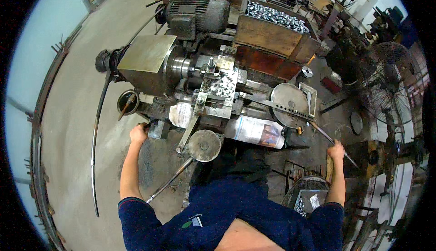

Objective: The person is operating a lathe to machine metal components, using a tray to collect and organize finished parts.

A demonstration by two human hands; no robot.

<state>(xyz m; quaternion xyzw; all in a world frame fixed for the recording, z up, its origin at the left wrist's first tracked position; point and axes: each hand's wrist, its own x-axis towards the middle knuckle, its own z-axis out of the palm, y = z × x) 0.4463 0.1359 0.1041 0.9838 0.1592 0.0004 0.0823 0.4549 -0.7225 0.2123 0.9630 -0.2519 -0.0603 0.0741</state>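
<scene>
A small lathe-like machine stands before me, its spindle chuck [180, 67] facing a metal cross slide [219, 85] strewn with dark chips. My right hand [336, 151] is wrapped around a long metal lever rod [323, 134], which joins a perforated flat bar on the machine's right. At the machine's lower left, my left hand [138, 133] is closed beside a grey metal block [159, 129]; a dark bit shows at its fingers, but what they hold is hidden. Between my arms, a second lever [170, 179] slants down from a round metal disc [205, 145], with neither hand on it.
A dark motor [198, 15] sits behind the machine, next to a rusty bin [272, 35] heaped with shiny metal pieces. A cup of dark liquid with a brush [129, 104] is near my left hand. At the right stands a large fan [386, 81]. A container with small parts [309, 201] is beside my right arm.
</scene>
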